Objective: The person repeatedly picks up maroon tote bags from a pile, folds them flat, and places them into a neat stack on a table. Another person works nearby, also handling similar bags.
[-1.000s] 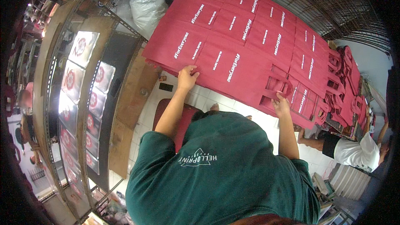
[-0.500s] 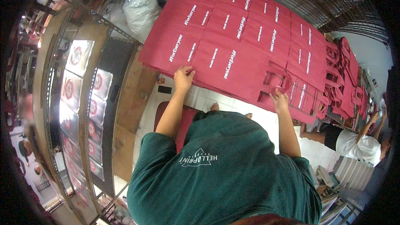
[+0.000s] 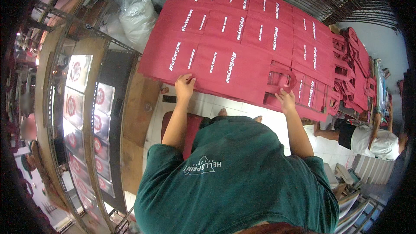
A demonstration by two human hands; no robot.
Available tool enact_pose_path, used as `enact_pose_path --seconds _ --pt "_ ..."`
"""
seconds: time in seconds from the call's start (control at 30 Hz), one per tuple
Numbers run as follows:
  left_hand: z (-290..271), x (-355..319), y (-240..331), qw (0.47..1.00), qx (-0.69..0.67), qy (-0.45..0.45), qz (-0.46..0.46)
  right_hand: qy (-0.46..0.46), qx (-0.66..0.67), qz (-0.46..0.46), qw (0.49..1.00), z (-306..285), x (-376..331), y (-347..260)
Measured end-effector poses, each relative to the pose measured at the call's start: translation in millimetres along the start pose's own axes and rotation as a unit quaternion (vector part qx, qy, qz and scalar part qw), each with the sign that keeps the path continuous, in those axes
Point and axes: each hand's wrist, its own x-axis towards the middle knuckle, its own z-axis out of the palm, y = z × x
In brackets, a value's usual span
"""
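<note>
Dark red fabric tote bags (image 3: 249, 76) with white lettering lie flat in overlapping rows on a rack in front of me. At the near edge, my left hand (image 3: 185, 86) pinches the border of the nearest bag, fingers bent over it. To its right, my right hand (image 3: 286, 99) has thumb and fingers closed at that bag's loop handle (image 3: 291, 80). Bars of the rack (image 3: 277, 78) show through the handle's opening. The undersides of the bags are hidden.
More red bags (image 3: 357, 69) hang in a bunch on the right. Beyond them a person in a white shirt (image 3: 379, 141) bends forward. Shelving (image 3: 115, 60) with clear packets (image 3: 76, 73) stands on the left. A white plastic sack (image 3: 138, 17) sits behind it. A dark red seat (image 3: 173, 119) is near me.
The whole view has shifted slightly, so the bags appear a little lower and further left. Both hands stay at the same bag. The person at right has moved their arms.
</note>
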Motion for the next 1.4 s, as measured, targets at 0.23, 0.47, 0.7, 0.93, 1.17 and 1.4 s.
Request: enact_pose_path --seconds 0.23,0.47,0.7,0.93,1.17,1.4 --pt "-6.3 -0.5 16.6 1.0 0.004 -0.01 -0.01 0.01 -0.003 -0.008 1.0 -5.7 5.7 5.3" --pt "-0.2 -0.7 5.8 1.0 0.005 -0.01 -0.009 0.037 0.001 0.016 0.999 -9.9 9.5 8.5" --pt "1.3 0.4 -0.6 1.0 0.004 -0.008 -0.005 0.074 -0.006 0.006 0.997 -11.6 8.5 11.1" --pt "-13.2 -9.7 22.6 0.998 -0.009 0.066 -0.013 0.243 -0.251 -0.187 0.918 -33.7 19.6 20.9" --pt "-11.3 -79.1 -44.6 0.961 0.054 0.269 -0.038 0.317 -0.331 -0.27 0.847 -103.6 -32.1 10.7" --pt "4.4 -163.6 -131.4 0.908 0.047 -0.259 -0.326 0.275 -0.584 -0.002 0.764 -229.8 -88.4 38.8"
